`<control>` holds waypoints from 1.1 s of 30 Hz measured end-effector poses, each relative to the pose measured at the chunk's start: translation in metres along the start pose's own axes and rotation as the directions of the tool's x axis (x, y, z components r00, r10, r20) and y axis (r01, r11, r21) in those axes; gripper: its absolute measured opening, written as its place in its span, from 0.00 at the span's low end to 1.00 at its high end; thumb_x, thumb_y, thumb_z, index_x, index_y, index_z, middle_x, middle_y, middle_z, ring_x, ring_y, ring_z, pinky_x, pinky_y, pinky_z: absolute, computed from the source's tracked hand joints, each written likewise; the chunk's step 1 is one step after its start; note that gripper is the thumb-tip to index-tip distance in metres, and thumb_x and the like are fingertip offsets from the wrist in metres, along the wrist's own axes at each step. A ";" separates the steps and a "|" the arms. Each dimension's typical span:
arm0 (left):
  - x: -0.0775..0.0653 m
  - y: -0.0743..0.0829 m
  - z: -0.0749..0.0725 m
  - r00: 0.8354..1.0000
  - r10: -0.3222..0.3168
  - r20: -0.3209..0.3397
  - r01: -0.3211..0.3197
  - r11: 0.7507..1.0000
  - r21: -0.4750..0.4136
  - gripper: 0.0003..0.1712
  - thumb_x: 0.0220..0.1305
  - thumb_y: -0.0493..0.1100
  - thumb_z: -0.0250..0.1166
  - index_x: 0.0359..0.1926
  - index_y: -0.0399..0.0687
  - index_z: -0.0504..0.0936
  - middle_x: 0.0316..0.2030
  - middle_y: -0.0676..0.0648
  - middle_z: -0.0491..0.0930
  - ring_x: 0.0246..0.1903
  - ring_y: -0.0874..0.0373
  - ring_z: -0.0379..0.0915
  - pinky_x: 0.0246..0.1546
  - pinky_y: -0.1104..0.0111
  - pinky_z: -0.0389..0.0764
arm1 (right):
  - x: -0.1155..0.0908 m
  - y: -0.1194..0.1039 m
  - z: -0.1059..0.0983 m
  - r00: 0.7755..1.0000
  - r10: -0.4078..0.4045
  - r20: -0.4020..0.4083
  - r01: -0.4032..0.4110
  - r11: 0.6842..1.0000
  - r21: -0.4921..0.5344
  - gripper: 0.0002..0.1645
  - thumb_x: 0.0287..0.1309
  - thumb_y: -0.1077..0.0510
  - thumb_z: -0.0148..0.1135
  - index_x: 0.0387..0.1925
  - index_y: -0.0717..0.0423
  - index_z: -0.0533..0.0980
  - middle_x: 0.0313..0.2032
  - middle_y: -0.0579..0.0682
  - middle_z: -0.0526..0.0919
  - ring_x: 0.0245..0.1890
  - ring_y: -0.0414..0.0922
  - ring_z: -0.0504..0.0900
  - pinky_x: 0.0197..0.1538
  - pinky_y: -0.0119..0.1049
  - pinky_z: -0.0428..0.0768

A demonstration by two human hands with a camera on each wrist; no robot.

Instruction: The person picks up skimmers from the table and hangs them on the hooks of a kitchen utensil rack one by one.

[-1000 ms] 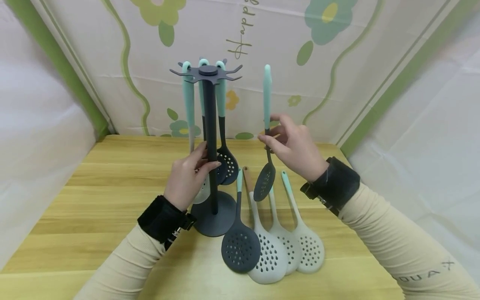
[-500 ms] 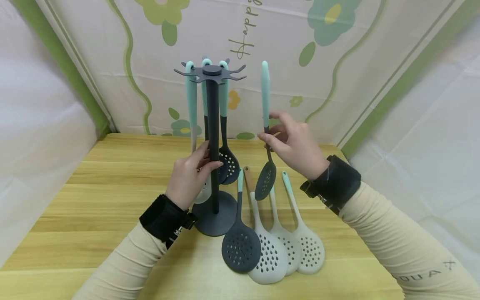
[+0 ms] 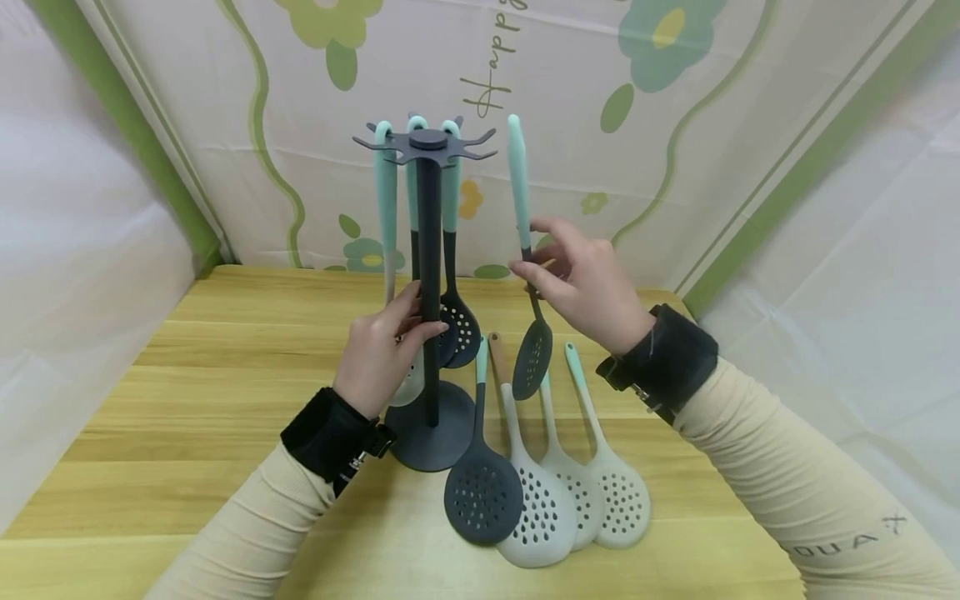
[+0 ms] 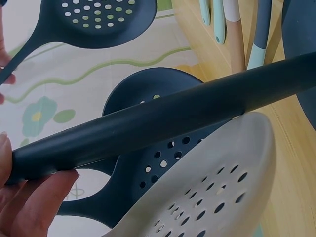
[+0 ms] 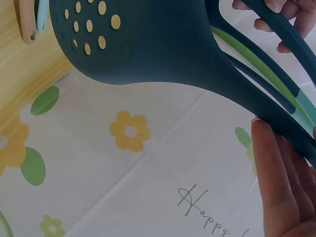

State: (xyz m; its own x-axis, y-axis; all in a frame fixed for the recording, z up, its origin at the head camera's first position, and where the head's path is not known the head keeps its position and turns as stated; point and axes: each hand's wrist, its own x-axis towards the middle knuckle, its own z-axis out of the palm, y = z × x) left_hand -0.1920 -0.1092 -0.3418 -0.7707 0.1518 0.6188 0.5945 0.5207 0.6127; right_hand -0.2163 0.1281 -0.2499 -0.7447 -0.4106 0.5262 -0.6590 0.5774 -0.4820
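Note:
My left hand (image 3: 378,354) grips the dark post (image 3: 430,250) of an upright utensil stand, low on the post. From the stand's hooked top (image 3: 428,142) hang three skimmers with mint handles, a pale one (image 4: 222,187) and two dark ones; the left hand partly hides their heads in the head view. To the right of the stand, my right hand (image 3: 588,279) pinches a dark slotted skimmer (image 3: 533,358) by its neck, just below the mint handle. It hangs head down, handle leaning slightly left, its top about level with the hooks. In the right wrist view its perforated head (image 5: 143,39) fills the top.
On the wooden table (image 3: 225,375) in front lie several skimmers side by side: a dark one (image 3: 483,500) next to the stand's round base (image 3: 431,437), then pale ones (image 3: 622,500), one with a brown handle. A floral cloth (image 3: 555,100) rises behind the table.
The held skimmer has moved slightly left, its handle top tilting toward the stand while its head stays near the same spot. The left hand keeps its hold on the post.

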 end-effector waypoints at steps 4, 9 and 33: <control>0.000 0.000 0.000 1.000 -0.004 0.000 0.004 1.000 0.005 0.26 0.62 0.37 0.69 0.60 0.34 0.76 0.44 0.36 0.86 0.42 0.46 0.87 0.42 0.59 0.88 | 0.002 -0.001 0.000 1.000 0.006 0.007 -0.006 1.000 0.002 0.23 0.65 0.62 0.63 0.59 0.65 0.72 0.37 0.60 0.89 0.28 0.51 0.88 0.31 0.37 0.85; 0.000 0.000 0.000 1.000 -0.009 0.002 0.008 1.000 0.011 0.27 0.62 0.37 0.69 0.61 0.34 0.75 0.45 0.36 0.86 0.42 0.46 0.87 0.42 0.59 0.88 | 0.004 -0.002 0.000 1.000 0.014 0.012 -0.014 1.000 -0.002 0.24 0.65 0.62 0.63 0.60 0.63 0.72 0.37 0.60 0.89 0.27 0.50 0.88 0.30 0.28 0.82; 0.001 -0.001 0.001 1.000 0.009 -0.006 -0.009 1.000 0.002 0.25 0.62 0.37 0.69 0.59 0.34 0.76 0.44 0.36 0.86 0.40 0.46 0.87 0.41 0.59 0.88 | 0.002 -0.002 0.002 1.000 0.001 -0.005 -0.001 1.000 0.022 0.24 0.64 0.64 0.63 0.61 0.62 0.72 0.34 0.59 0.89 0.27 0.52 0.87 0.30 0.26 0.81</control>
State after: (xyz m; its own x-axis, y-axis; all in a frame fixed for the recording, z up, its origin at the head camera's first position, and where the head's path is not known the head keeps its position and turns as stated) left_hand -0.1933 -0.1090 -0.3424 -0.7640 0.1515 0.6272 0.6010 0.5208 0.6063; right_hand -0.2169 0.1245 -0.2493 -0.7446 -0.4067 0.5294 -0.6607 0.5619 -0.4977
